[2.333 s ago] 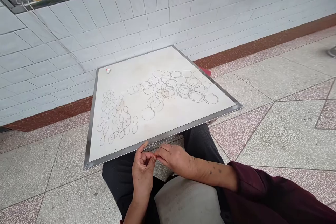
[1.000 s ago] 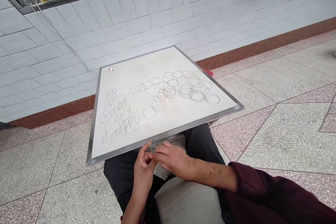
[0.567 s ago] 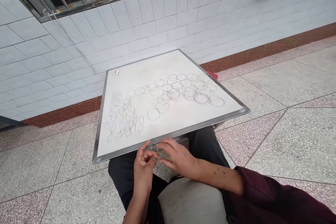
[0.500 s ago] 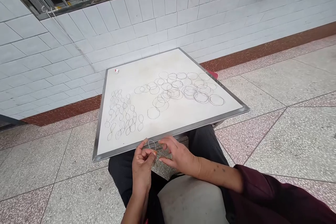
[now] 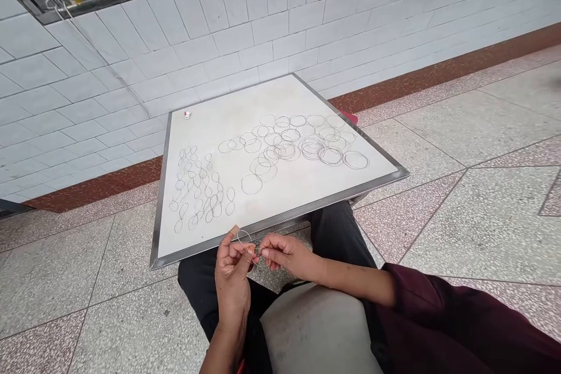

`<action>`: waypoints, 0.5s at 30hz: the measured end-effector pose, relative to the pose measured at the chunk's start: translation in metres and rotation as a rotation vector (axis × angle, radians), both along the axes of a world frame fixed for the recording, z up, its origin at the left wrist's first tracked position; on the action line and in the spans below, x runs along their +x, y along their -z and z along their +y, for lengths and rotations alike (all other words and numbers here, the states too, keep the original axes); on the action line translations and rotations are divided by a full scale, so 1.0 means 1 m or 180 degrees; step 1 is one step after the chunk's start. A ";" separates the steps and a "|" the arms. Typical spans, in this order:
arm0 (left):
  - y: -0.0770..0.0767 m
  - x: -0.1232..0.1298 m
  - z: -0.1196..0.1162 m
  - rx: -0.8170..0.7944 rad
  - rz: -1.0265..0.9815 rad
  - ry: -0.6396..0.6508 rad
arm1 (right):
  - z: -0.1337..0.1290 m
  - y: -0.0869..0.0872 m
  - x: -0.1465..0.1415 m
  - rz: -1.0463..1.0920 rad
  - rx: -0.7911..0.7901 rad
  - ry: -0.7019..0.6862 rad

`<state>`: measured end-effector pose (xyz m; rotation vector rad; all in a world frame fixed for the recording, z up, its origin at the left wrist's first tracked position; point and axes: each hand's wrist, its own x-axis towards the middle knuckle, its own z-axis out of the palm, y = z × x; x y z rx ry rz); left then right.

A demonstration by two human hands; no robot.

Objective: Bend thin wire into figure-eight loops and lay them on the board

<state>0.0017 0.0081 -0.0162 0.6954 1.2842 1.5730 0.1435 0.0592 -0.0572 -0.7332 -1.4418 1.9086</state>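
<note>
Terrazzo floor (image 5: 495,228) and white wall tiles (image 5: 197,29) surround a steel-edged white board (image 5: 333,184) lying across the person's black trousers (image 5: 342,234). Wire rings (image 5: 298,143) cover its right side, figure-eight wire loops (image 5: 197,187) its left. Over the near edge, the left hand (image 5: 232,277) and right hand (image 5: 284,257) almost meet, their fingers (image 5: 274,248) pinched closed on a thin wire loop (image 5: 244,237).

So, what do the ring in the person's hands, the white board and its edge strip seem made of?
The ring looks like thin silvery metal wire, but the exact metal cannot be told. The board seems a smooth white painted or laminated panel with smudges. The edge strip looks like polished steel or aluminium, shining.
</note>
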 end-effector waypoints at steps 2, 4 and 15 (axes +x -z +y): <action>0.000 0.003 0.000 0.0065 -0.0063 -0.0082 | 0.001 0.001 0.000 0.0061 -0.0110 -0.0050; 0.000 0.005 0.001 0.0063 -0.0227 -0.0176 | 0.002 0.002 0.000 0.0114 -0.0217 -0.0064; 0.004 0.006 0.000 0.0018 -0.0254 -0.0221 | -0.002 0.001 -0.004 0.0047 0.0091 0.0287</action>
